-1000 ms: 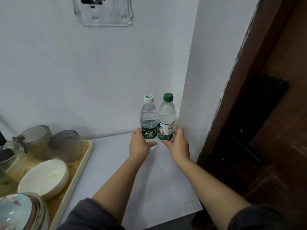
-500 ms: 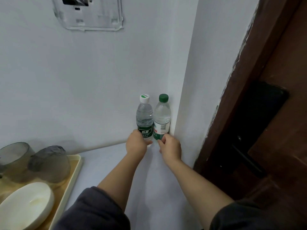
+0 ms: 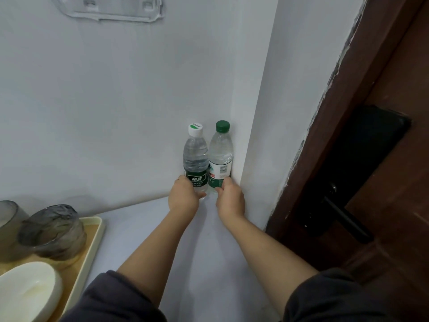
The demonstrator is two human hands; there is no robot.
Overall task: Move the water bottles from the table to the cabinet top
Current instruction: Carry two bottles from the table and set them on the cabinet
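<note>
2 water bottles stand up straight in the far corner, where the back wall meets the side wall. The white-cap bottle point(image 3: 195, 159) is on the left. It has a dark green label. The green-cap bottle point(image 3: 221, 156) is on the right, just beside the side wall. It has a white and green label with a bar code. The 2 bottles are side by side and look like they touch. Both have clear water in them.

The left hand point(image 3: 184, 196) holds the low part of the white-cap bottle, with its fingers and thumb curled round it. The right hand point(image 3: 229, 198) holds the low part of the green-cap bottle the same way, thumb on the near side. The hands hide most of the bottle bottoms, so I cannot tell if the bottles sit on the white cabinet top point(image 3: 144, 228) or are just above it. Both arms reach far out, and dark grey sleeves point(image 3: 111, 298) show at the near edge.

On the left of the cabinet top is a cream tray point(image 3: 94, 238). On it are 2 smoky grey glass cups point(image 3: 53, 231) and a white bowl point(image 3: 25, 293) nearer to the person. A clear plastic holder point(image 3: 109, 8) is stuck high on the back wall. On the right is a brown door point(image 3: 394, 159) with a black handle point(image 3: 343, 219).
</note>
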